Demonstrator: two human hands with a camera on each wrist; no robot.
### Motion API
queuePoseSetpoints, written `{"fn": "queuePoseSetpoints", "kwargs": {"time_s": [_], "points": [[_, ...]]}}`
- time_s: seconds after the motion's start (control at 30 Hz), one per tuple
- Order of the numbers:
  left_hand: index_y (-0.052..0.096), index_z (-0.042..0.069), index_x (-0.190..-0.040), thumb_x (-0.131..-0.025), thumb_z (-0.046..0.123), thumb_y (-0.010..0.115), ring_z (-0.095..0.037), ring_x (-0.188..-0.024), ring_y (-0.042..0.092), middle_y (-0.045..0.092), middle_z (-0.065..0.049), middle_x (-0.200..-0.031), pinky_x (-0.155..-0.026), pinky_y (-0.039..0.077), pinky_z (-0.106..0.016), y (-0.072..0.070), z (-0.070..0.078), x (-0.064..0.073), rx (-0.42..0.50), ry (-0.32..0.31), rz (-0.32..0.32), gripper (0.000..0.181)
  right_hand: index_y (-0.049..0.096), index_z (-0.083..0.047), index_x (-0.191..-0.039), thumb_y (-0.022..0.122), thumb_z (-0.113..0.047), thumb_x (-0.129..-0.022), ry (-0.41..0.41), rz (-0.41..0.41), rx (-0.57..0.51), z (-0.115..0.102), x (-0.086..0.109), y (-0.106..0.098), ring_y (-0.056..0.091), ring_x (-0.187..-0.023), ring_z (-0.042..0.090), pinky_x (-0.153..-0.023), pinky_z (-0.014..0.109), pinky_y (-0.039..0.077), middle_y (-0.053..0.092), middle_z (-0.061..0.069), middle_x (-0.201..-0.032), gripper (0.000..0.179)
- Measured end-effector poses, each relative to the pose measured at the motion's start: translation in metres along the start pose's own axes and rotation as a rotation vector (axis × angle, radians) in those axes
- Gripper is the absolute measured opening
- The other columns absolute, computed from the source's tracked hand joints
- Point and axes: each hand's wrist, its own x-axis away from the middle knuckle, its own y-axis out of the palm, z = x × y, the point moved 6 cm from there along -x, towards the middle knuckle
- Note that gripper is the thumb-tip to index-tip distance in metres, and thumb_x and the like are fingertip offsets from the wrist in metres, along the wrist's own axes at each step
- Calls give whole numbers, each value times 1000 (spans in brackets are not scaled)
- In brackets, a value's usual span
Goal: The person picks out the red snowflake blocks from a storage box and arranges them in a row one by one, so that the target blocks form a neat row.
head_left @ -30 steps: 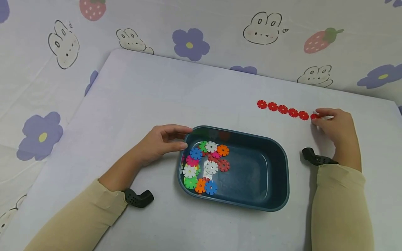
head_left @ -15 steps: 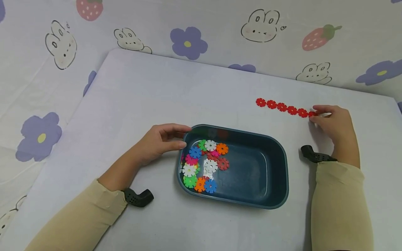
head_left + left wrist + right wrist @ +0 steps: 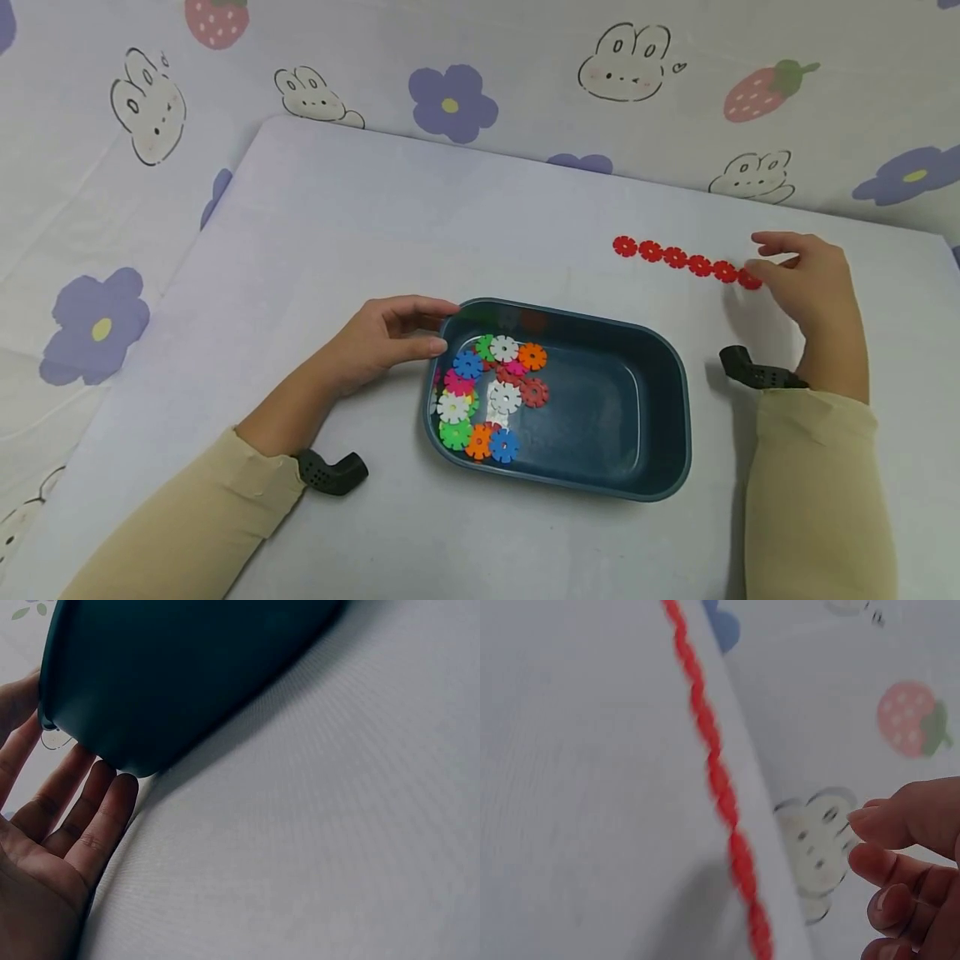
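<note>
Several red notched plastic discs [image 3: 700, 265] lie in a slanting row on the white table. Just above the row's right end hovers my right hand [image 3: 810, 279], its fingers apart and nothing between them; in the right wrist view the hand [image 3: 915, 870] is clear of the red row [image 3: 720, 787]. My left hand [image 3: 382, 342] rests against the left end of a dark teal plastic bin [image 3: 678, 417]. Seen from the left wrist, loosely extended fingers [image 3: 109, 817] touch the bin's outer wall [image 3: 172, 667]. Inside the bin, mixed coloured discs [image 3: 504, 398] gather at its left side.
The white tabletop [image 3: 420, 217] carries the bin and the disc row. Behind its far edge hangs a patterned cloth [image 3: 517, 50] with rabbits, flowers and strawberries. A black wrist device [image 3: 757, 371] sits at the right cuff, another wrist device [image 3: 330, 473] at the left.
The right hand has set the last red disc against the row's right end, let it go and lifted slightly away. The left hand has stayed at the bin.
</note>
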Motion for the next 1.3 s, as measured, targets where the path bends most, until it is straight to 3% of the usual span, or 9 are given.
{"fn": "queuePoseSetpoints", "kwargs": {"time_s": [0.2, 0.33, 0.5, 0.63, 0.7, 0.77, 1.0, 1.17, 1.3], "points": [[64, 16, -130, -89, 18, 73, -21, -119, 58, 63, -2, -129, -94, 54, -31, 0, -1, 1, -9, -1, -4, 41, 51, -29, -144, 55, -43, -96, -122, 92, -19, -47, 24, -22, 49, -98, 16, -63, 24, 46, 53, 11, -136, 50], [63, 16, -130, -89, 20, 73, -21, -119, 58, 63, -2, -129, -94, 54, -31, -1, -1, 0, -10, 3, -5, 42, 61, -29, -136, 61, -35, -95, -286, 150, -90, -88, 52, -32, 51, -83, 5, -59, 16, 43, 61, -6, -111, 41], [64, 15, -129, -89, 20, 73, -22, -118, 58, 63, -3, -129, -94, 54, -32, -3, 1, -1, 8, 12, -7, 42, 71, -13, -121, 71, -10, -89, -660, 158, -183, -144, 97, -32, 56, -76, 2, -62, 11, 43, 61, -24, -91, 32], [64, 16, -129, -89, 20, 73, -22, -118, 58, 63, -3, -129, -93, 54, -32, -2, 1, -1, 24, 15, -17, 41, 73, -7, -113, 75, 7, -79, -966, 77, -197, -181, 132, -18, 58, -80, -1, -69, 9, 46, 67, -14, -92, 37], [64, 16, -128, -89, 20, 73, -22, -118, 58, 63, -2, -128, -93, 54, -33, -2, 0, -1, 27, 11, -17, 41, 72, -8, -113, 76, 7, -78, -1036, -14, -181, -196, 145, -8, 59, -80, -1, -71, 10, 48, 69, -9, -91, 39], [65, 16, -128, -89, 20, 73, -22, -117, 59, 64, -2, -128, -93, 54, -33, -2, -1, -1, 31, 9, -15, 40, 72, -11, -113, 77, 2, -79, -1057, -119, -131, -208, 154, 6, 60, -80, 0, -72, 13, 50, 68, -8, -89, 36], [64, 14, -129, -89, 18, 73, -23, -117, 59, 64, -4, -129, -93, 54, -32, -3, 3, 0, 32, 21, -16, 41, 70, -17, -120, 76, -17, -86, -942, -553, 159, -237, 165, 67, 60, -80, 9, -71, 24, 55, 68, -7, -92, 34], [64, 15, -129, -89, 21, 74, -23, -117, 59, 63, -3, -129, -93, 54, -32, -2, 2, 0, 33, 24, -22, 42, 67, -16, -125, 75, -21, -87, -899, -685, 302, -252, 171, 104, 59, -75, 11, -67, 24, 53, 66, -6, -85, 39], [64, 15, -129, -89, 23, 74, -22, -118, 59, 63, -2, -129, -94, 54, -32, -2, 0, 0, 34, 24, -26, 41, 64, -18, -130, 74, -25, -88, -870, -698, 466, -256, 172, 136, 64, -78, 14, -72, 30, 57, 71, -2, -92, 43]]}}
